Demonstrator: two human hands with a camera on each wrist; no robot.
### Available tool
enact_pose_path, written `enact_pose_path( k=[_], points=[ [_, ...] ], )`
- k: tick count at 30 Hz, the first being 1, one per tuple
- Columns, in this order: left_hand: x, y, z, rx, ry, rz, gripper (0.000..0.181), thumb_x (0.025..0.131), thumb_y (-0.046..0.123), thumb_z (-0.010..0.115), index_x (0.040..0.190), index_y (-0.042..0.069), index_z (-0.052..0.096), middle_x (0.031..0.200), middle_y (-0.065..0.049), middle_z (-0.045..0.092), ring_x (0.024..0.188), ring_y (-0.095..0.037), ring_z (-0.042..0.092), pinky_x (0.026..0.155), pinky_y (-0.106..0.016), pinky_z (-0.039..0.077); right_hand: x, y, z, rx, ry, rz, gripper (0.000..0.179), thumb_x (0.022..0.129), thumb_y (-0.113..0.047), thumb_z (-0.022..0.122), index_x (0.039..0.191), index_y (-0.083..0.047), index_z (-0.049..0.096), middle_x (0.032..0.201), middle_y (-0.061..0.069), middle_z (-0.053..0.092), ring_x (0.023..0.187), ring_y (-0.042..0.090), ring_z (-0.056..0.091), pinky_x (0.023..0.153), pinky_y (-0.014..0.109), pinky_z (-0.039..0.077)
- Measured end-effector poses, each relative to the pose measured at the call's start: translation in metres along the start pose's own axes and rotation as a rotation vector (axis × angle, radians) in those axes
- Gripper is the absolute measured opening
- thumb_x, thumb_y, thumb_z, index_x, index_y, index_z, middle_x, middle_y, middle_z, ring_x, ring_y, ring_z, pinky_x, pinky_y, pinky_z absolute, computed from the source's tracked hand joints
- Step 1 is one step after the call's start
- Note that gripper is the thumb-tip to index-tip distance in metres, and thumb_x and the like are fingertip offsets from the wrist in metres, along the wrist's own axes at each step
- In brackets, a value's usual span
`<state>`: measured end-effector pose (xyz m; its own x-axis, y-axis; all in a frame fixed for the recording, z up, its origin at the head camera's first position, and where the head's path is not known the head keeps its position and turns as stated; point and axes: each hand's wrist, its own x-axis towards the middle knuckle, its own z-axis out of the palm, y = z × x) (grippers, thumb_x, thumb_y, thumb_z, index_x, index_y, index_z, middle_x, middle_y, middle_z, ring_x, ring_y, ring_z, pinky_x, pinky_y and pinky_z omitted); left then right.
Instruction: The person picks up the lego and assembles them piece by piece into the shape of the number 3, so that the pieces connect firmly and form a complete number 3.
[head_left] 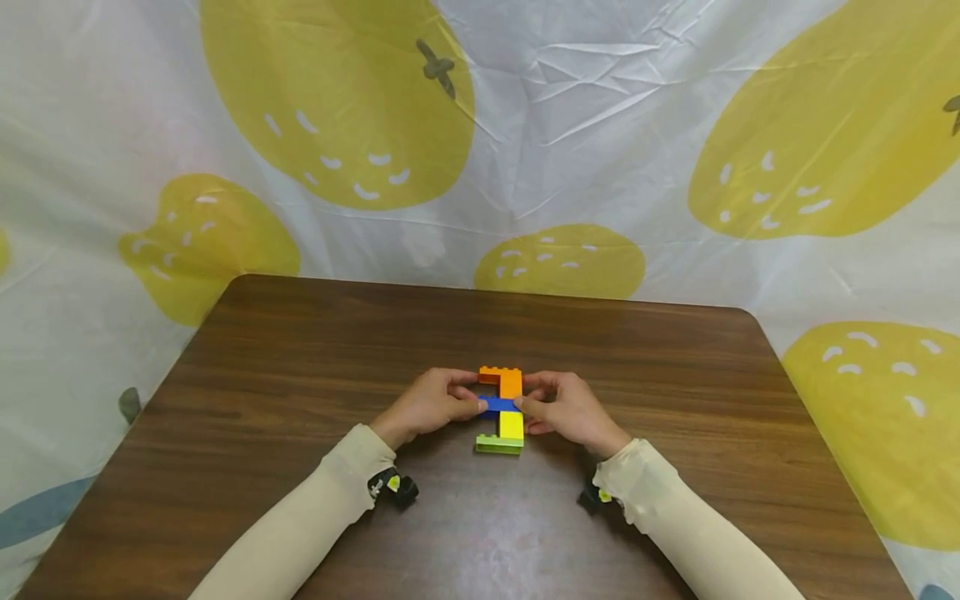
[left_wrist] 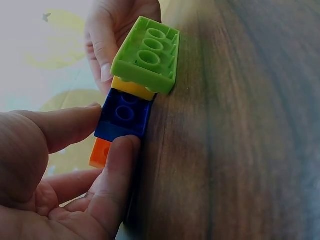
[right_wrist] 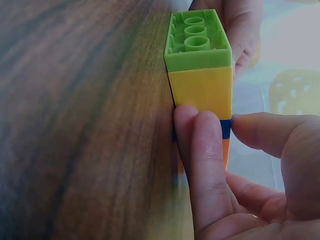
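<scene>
A joined set of toy building bricks lies on the table between the hands. Orange bricks [head_left: 512, 384] form its far end, one with studs facing away. A blue brick [head_left: 498, 405] crosses the middle, then comes a yellow brick [head_left: 512, 426], and a lime green brick [head_left: 498, 447] at the near end, its hollow underside and tubes showing in both wrist views. My left hand [head_left: 437, 402] pinches the protruding left end of the blue brick [left_wrist: 122, 117]. From the other side, my right hand [head_left: 567, 408] grips the assembly at its blue and yellow part, fingertips along the yellow brick [right_wrist: 202, 92].
The brown wood-grain table [head_left: 337, 350] has rounded far corners. Behind it hangs a white cloth [head_left: 570, 167] with large yellow fruit prints. Dark straps with small black devices sit at both wrists.
</scene>
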<state>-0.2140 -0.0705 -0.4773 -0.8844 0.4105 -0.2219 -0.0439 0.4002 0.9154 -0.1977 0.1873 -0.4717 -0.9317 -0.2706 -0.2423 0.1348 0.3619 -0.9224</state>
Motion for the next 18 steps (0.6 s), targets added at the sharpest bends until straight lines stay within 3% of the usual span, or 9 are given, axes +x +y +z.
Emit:
enact_pose_path(
  k=[11, 18],
  points=[
    [-0.0025, -0.0008, -0.0017, -0.047, -0.003, -0.001, 0.064, 0.094, 0.021, 0.081, 0.148, -0.003, 0.057, 0.101, -0.008, 0.079, 0.084, -0.012, 0.07, 0.076, -0.023, 0.058, 0.0019, 0.0005, 0.0016, 0.019, -0.008, -0.019, 0.056, 0.097, -0.013, 0.076, 0.144, 0.009, 0.055, 0.107, 0.02, 0.073, 0.074, 0.022, 0.077, 0.071, 0.039, 0.067],
    [-0.0048, -0.004, -0.0027, -0.088, 0.015, -0.003, 0.055, 0.097, 0.021, 0.078, 0.146, 0.002, 0.06, 0.11, -0.01, 0.077, 0.089, -0.018, 0.074, 0.083, -0.032, 0.064, -0.0002, -0.0007, -0.0021, 0.04, -0.018, -0.048, 0.051, 0.097, -0.01, 0.076, 0.143, 0.006, 0.057, 0.107, 0.021, 0.073, 0.079, 0.026, 0.078, 0.074, 0.04, 0.067]
  ],
)
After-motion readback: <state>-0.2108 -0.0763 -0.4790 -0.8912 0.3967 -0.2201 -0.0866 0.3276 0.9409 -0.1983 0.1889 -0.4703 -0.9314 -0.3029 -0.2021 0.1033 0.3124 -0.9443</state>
